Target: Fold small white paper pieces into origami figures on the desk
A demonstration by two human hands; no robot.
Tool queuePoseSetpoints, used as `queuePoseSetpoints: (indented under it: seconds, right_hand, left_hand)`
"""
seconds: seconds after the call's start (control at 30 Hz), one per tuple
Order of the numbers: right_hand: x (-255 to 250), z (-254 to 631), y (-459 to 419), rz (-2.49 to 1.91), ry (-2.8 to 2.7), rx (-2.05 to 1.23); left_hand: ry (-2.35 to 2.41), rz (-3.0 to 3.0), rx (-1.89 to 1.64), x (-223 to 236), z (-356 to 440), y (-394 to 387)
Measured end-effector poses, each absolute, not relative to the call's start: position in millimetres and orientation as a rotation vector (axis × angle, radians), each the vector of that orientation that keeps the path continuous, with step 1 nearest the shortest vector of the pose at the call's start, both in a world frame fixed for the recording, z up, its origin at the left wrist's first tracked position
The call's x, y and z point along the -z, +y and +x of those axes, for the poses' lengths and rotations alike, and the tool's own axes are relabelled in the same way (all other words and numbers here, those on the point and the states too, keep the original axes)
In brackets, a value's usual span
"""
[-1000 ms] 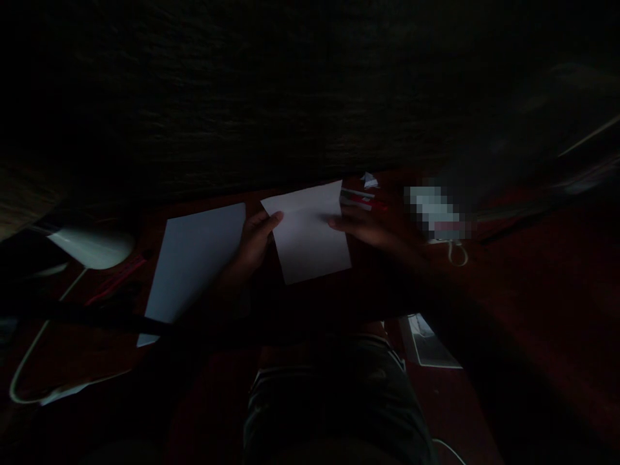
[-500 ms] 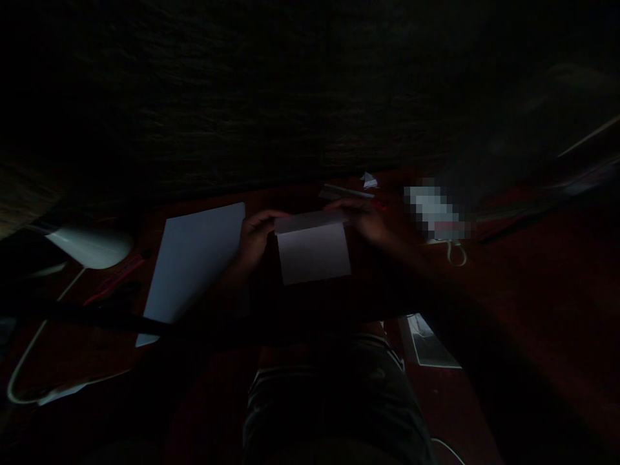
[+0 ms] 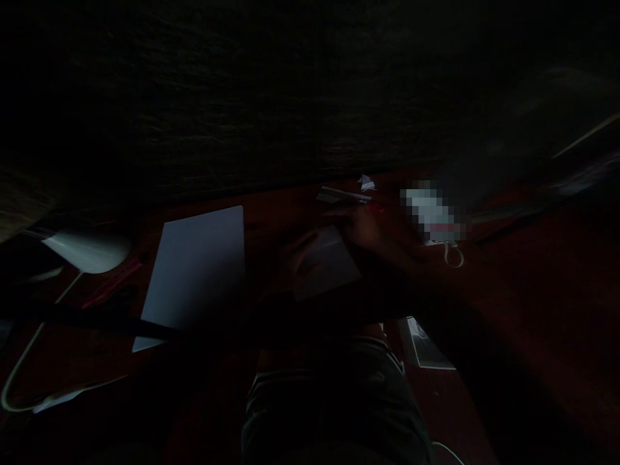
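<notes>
The scene is very dark. A small folded sheet of paper (image 3: pixel 334 261) lies tilted in front of me on the reddish table. My left hand (image 3: pixel 298 258) is over its left side, dim and smeared by motion, with fingers reaching across the paper; whether they grip it cannot be made out. At the upper right corner of the paper is my right hand (image 3: pixel 363 226), its fingers stretched out to the left just beyond the far edge. A larger white sheet or stack of paper (image 3: pixel 198 258) lies to the left of my left hand.
Near the back edge lie a ruler-like strip (image 3: pixel 334 194), a thin red object (image 3: pixel 375 207) and a crumpled paper scrap (image 3: pixel 367 183). A blurred-out pale object (image 3: pixel 431 210) with a cord loop stands right. On the left are a white lamp-like shade (image 3: pixel 90 252) and its cord.
The small paper has turned and sits lower and darker. My left hand has moved right, from the paper's upper left corner onto its left side. My right hand has stayed near the upper right corner.
</notes>
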State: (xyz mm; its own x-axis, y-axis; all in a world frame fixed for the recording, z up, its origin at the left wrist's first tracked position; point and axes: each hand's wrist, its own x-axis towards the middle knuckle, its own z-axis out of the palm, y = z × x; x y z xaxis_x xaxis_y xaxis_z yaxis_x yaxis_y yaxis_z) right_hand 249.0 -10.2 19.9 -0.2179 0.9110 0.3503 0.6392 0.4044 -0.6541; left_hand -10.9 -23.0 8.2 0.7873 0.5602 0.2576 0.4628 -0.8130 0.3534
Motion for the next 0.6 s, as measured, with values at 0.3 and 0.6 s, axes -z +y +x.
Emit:
queuePoseSetpoints:
  seconds: [0.3,0.6]
  right_hand:
    - [-19,232,-23,-1.336,-2.141,-0.47]
    - [0,201,-33,-1.338,-2.389,-0.248]
  left_hand:
    - [0.881,2.796,-0.363,-7,-17,-25]
    - [0.984,2.683,-0.554,13,-13,-9]
